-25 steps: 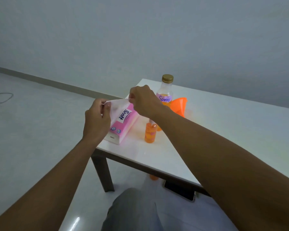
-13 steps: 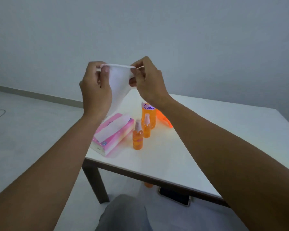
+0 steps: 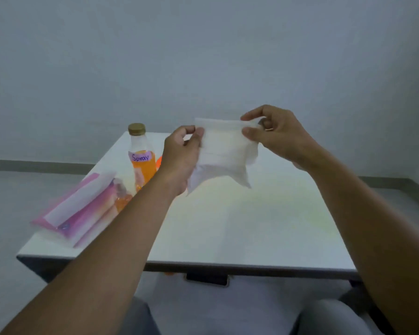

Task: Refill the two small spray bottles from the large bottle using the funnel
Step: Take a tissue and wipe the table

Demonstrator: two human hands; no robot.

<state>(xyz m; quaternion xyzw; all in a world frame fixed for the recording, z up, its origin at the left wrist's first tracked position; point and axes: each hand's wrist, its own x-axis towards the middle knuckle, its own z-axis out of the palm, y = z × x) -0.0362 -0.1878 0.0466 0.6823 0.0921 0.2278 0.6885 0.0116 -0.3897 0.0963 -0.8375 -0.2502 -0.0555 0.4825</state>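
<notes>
On my feed the left grip [image 3: 179, 153] pinches one upper corner of a white tissue [image 3: 224, 151] and the right grip [image 3: 278, 134] pinches the other, so the sheet hangs spread above the middle of the desk [image 3: 252, 226]. The large bottle [image 3: 140, 155] stands upright near the far left corner. It is clear, with its gold cap on, a purple "Spray" label and orange liquid in its lower part. A sliver of orange funnel [image 3: 158, 162] shows just right of it. One small spray bottle [image 3: 122, 199], orange and blurred, stands between the large bottle and the pink tissue pack [image 3: 80, 209] by the left edge. I cannot make out the second.
</notes>
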